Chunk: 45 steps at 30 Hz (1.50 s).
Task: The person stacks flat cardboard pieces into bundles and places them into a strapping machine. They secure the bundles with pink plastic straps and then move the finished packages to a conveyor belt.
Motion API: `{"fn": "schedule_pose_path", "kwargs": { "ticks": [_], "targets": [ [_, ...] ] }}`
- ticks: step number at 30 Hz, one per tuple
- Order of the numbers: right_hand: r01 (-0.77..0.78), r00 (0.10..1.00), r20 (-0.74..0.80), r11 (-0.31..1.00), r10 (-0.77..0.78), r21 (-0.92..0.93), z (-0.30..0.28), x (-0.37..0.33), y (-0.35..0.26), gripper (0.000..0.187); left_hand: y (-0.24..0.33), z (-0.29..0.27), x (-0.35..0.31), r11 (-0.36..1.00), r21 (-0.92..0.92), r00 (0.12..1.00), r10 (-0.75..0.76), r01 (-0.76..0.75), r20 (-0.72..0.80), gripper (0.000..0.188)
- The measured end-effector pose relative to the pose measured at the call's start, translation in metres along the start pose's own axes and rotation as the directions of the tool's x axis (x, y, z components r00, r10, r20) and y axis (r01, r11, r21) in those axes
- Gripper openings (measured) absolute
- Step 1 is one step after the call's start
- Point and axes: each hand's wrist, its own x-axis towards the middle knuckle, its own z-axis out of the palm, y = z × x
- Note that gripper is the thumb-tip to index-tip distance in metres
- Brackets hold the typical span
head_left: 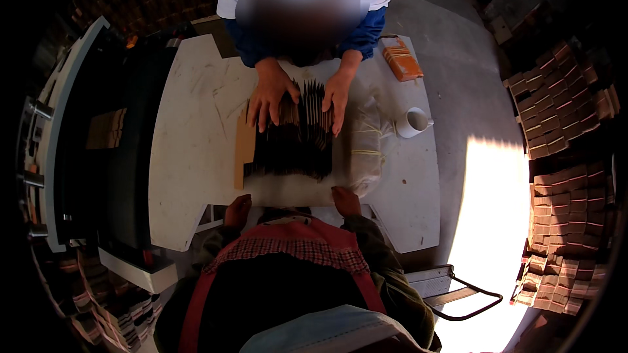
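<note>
On the white table (190, 137) the dark stack (294, 149) points lengthwise from the co-worker's hands (270, 95) toward the person opposite (281, 230) — just beyond that person's left hand (237, 211) and right hand (347, 202), fingers bent, whether gripping I can't tell.

Stack (292, 151) lies on table (196, 124), left of package (366, 144)

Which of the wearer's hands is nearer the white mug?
Right. The right hand is at the table's near edge, left of and nearer the wearer than the white mug; the left hand is farther left.
</note>
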Motion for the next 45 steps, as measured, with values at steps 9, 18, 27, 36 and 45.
{"fn": "schedule_pose_path", "kwargs": {
  "ticks": [9,18,27,36,45],
  "targets": [
    [-0.063,0.997,-0.038,0.997,0.065,0.053,-0.001,-0.001,-0.001,0.027,-0.001,0.002,-0.003,1.0,0.011,1.0,0.019,-0.019,-0.005,0.031],
    [-0.018,0.995,-0.097,0.995,0.027,0.093,0.002,-0.002,0.001,0.025,0.002,0.003,-0.006,1.0,0.013,1.0,-0.008,0.008,-0.003,0.031],
    [-0.002,0.994,-0.11,0.997,0.011,0.079,0.002,-0.001,0.005,0.026,-0.007,0.008,-0.01,1.0,0.013,1.0,-0.012,0.012,0.002,0.03],
    [-0.146,0.989,0.007,0.982,0.146,0.122,-0.012,-0.002,-0.016,0.031,-0.002,0.008,-0.011,0.999,-0.051,0.999,-0.021,0.019,-0.03,0.028],
    [-0.071,0.997,-0.019,0.994,0.073,0.081,-0.011,-0.002,-0.003,0.027,0.0,0.017,-0.007,0.996,-0.074,0.998,-0.055,0.053,-0.029,0.028]
  ]
}}
